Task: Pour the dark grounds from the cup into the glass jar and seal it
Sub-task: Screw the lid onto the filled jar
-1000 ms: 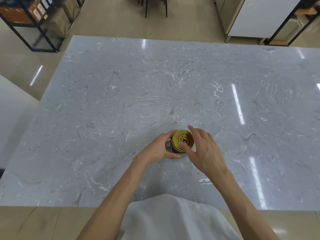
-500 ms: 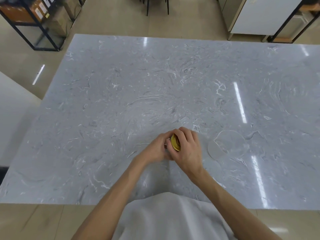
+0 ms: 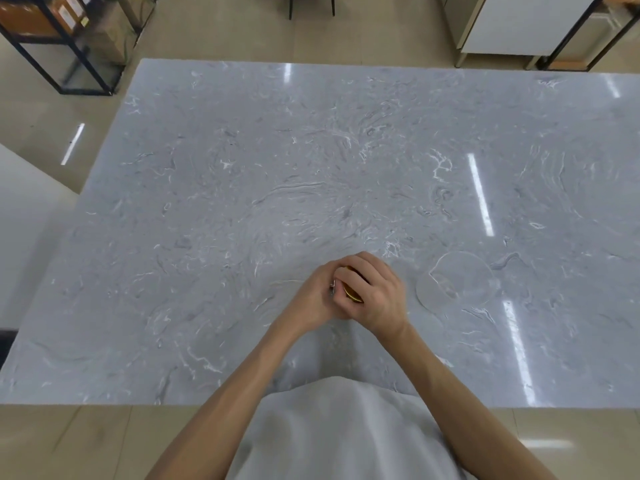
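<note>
Grip: while both hands close around the small glass jar (image 3: 333, 288), the left hand (image 3: 313, 299) wraps its body and the right hand (image 3: 375, 294) is cupped over the round gold metal lid (image 3: 351, 294).
Jar position: on the grey marbled bench (image 3: 242, 202), near its front edge, almost wholly hidden between the hands.
Handling: rigid, smooth and breakable, I judge; light enough for one hand, though slippery glass wants a full wrap low on the body while the other hand turns the lid by its rim.
Jar contents: hidden, so whether the dark grounds are inside cannot be told.
Lid: only a gold sliver shows; how far it is screwed down is unclear.
Cup: a clear round plastic cup (image 3: 453, 282) sits just right of the hands, apparently empty.
</note>
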